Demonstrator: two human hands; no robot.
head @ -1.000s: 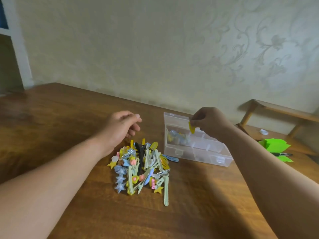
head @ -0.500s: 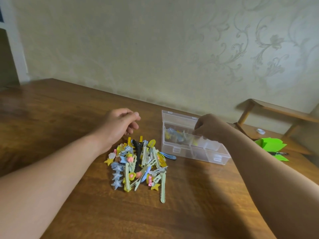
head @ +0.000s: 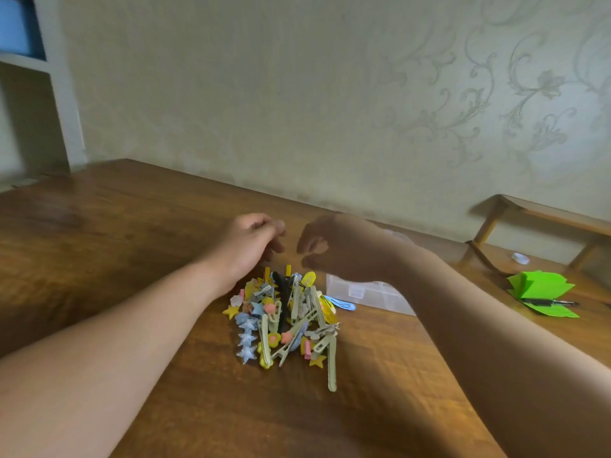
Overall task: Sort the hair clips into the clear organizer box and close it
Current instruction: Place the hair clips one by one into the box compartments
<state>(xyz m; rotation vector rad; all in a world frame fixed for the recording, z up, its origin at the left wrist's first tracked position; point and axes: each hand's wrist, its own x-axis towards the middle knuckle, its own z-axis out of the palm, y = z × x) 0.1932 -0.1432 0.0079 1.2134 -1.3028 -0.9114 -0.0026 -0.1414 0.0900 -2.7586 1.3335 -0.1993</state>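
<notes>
Head camera, looking down at a wooden table [head: 132, 226]: my two bare forearms reach in from the lower corners and meet just above centre frame. My left hand [head: 251, 246] hovers over the far end of the pile of hair clips [head: 284, 319], its fingers loosely curled and holding nothing. My right hand [head: 334, 249], smeared by motion blur, hangs just right of it with thumb and fingers bent and a gap between them; no clip shows in that grip. The two hands are near each other but apart.

The pile lies on the table at centre frame, a tangle of yellow, pale green, blue and pink pieces with one black clip near its top. A long pale green clip [head: 331, 368] sticks out toward the lower edge, and a blue clip [head: 342, 304] lies between the pile and the clear organizer box [head: 363, 292]. The box sits right of the pile, mostly hidden behind my right forearm; whether its lid is up I cannot tell.

At far right, green paper [head: 542, 289] lies on the table with a dark pen [head: 549, 303] across it.
</notes>
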